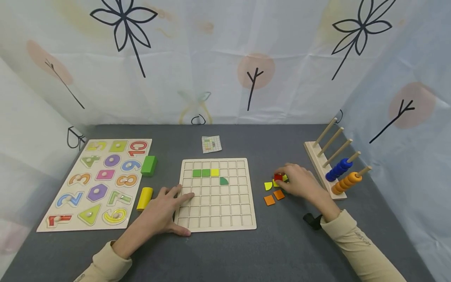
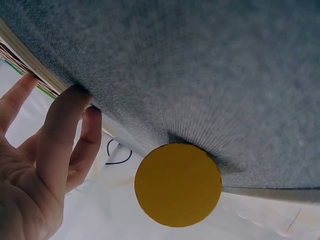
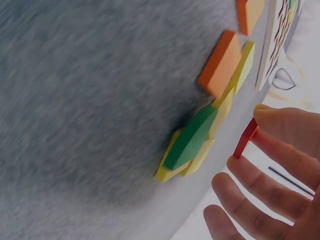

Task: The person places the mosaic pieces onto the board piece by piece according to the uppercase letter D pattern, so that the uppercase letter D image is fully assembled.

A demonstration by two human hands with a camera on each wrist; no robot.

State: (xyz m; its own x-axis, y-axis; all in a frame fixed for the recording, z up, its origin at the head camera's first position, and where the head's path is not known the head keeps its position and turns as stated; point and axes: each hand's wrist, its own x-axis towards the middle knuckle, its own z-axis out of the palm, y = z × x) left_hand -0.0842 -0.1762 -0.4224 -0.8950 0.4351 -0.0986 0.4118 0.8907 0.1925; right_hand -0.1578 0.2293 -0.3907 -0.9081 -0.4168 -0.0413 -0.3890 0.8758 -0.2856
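Note:
A wooden grid board [image 1: 225, 211] lies mid-table, with two green square tiles [image 1: 201, 173], a yellow square tile [image 1: 214, 172] and a green quarter-round tile [image 1: 224, 181] in its cells. My left hand [image 1: 163, 211] rests with spread fingers along the board's left edge. To the right of the board, my right hand [image 1: 299, 181] pinches a red tile [image 3: 245, 138] between thumb and fingers. Below it is a small pile of yellow tiles [image 1: 268, 186], with a green tile [image 3: 192, 137] on top in the right wrist view. Orange square tiles [image 1: 269, 200] lie nearby.
A number-and-shape puzzle board [image 1: 81, 184] covers the left side, beside a green block [image 1: 149, 165] and a yellow cylinder [image 1: 145, 199]. A small pattern card [image 1: 211, 144] lies behind the grid. At right stands a peg stacker [image 1: 318, 162] with blue and orange rings.

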